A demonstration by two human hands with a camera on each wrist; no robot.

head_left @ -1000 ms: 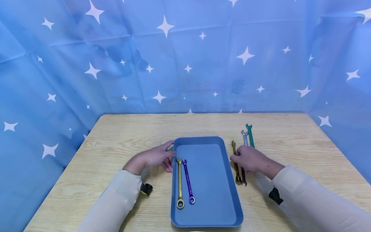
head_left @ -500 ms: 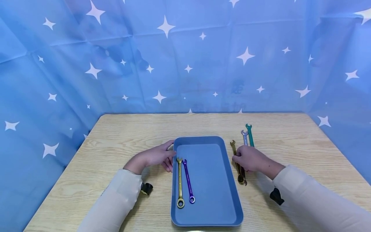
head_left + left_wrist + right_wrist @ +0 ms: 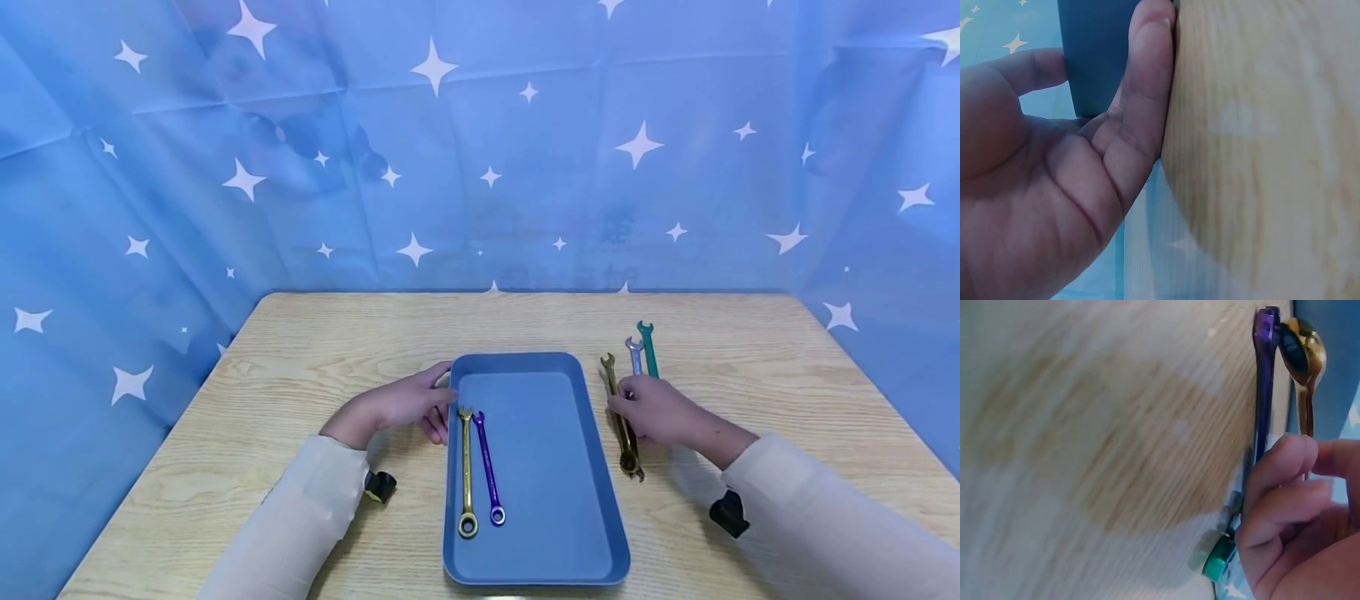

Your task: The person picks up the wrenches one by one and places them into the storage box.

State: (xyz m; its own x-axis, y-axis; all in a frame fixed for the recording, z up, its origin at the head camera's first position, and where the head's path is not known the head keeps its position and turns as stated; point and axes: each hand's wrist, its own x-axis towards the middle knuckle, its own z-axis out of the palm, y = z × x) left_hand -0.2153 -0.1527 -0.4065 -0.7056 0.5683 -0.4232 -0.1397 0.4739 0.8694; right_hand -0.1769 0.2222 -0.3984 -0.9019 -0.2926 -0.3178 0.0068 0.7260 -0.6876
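My right hand (image 3: 660, 408) pinches a gold combination wrench (image 3: 612, 379) between thumb and fingers, just right of the blue tray (image 3: 536, 573). In the right wrist view, the ring end of that gold wrench (image 3: 1311, 353) stands slightly off the table beside a purple wrench (image 3: 1264, 387). My left hand (image 3: 401, 406) holds the tray's left side, its thumb on the rim and its fingers along the outer wall (image 3: 1094, 56). Inside the tray, a yellow-gold wrench (image 3: 466, 475) and a purple wrench (image 3: 488, 471) lie side by side.
Behind my right hand, a silver-blue wrench (image 3: 635, 357) and a green wrench (image 3: 648, 350) lie partly covered by it. The wooden table (image 3: 360, 333) ends at a blue star-patterned cloth (image 3: 480, 208).
The gold wrench in my right hand has moved slightly right and away from me, with its ring end swinging right over the wrench beside it. My left hand and the tray stay put.
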